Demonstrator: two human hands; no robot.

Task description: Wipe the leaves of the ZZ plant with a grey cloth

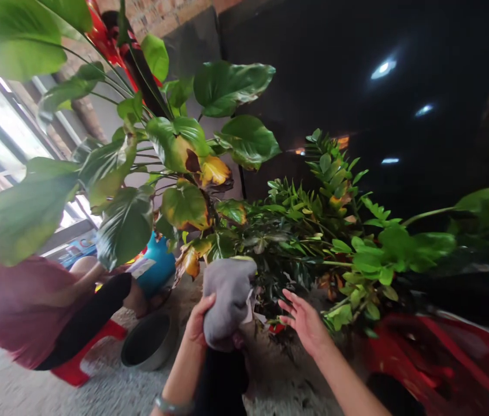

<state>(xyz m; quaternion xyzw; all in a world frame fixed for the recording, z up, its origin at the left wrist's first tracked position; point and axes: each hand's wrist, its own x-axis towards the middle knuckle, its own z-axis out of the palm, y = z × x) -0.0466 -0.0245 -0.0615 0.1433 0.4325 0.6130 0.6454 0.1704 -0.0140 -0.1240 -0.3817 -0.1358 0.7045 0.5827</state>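
Note:
A bunched grey cloth is in my left hand, gripped with the thumb along its near side. It hangs above my dark-clothed leg. My right hand is apart from the cloth, fingers spread, holding nothing. It is in front of the low leafy plants. A large potted-type plant with broad green leaves, some yellow and brown, rises beyond the cloth. Whatever lies directly behind the cloth is hidden.
At left a person in a pink top sits on a red stool. Near them are a dark bucket and a blue container. Red plastic lies at lower right. A dark glossy wall stands behind.

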